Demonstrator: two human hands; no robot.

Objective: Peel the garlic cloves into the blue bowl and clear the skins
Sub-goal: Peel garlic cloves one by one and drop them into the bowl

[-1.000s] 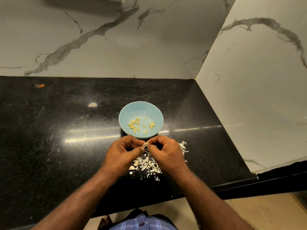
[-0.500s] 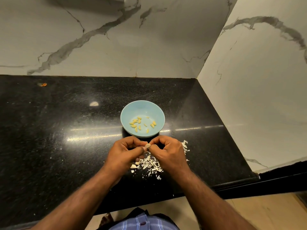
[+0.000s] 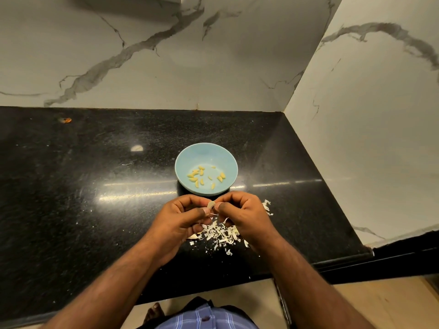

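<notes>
black speckled stone forms your countertop (image 3: pixel 71 198), bounded by a marble wall (image 3: pixel 142 67) at the rear and a second marble wall (image 3: pixel 368 138) on your right; the two meet in a corner behind the blue bowl (image 3: pixel 187 160). the front edge runs just below your forearms. wide bare counter lies to your left, with one small orange fleck (image 3: pixel 66 120) near the rear wall. on the right, only a narrow strip of counter separates the work area from the side wall.

your left hand (image 3: pixel 175 224) and right hand (image 3: pixel 247 217) meet just in front of the bowl's near rim, above the counter. both have curled fingers. a single garlic clove (image 3: pixel 211 205) is pinched between the left thumb and the right fingertips. whether it is fully peeled cannot be determined.

the blue bowl stands upright on the counter and holds a scatter of peeled cloves (image 3: pixel 202 178), yellowish, lying loose on its floor.

a pile of white skins (image 3: pixel 221 232) lies on the counter directly beneath your hands, with a few more skin scraps (image 3: pixel 267 206) just beyond the right hand.
</notes>
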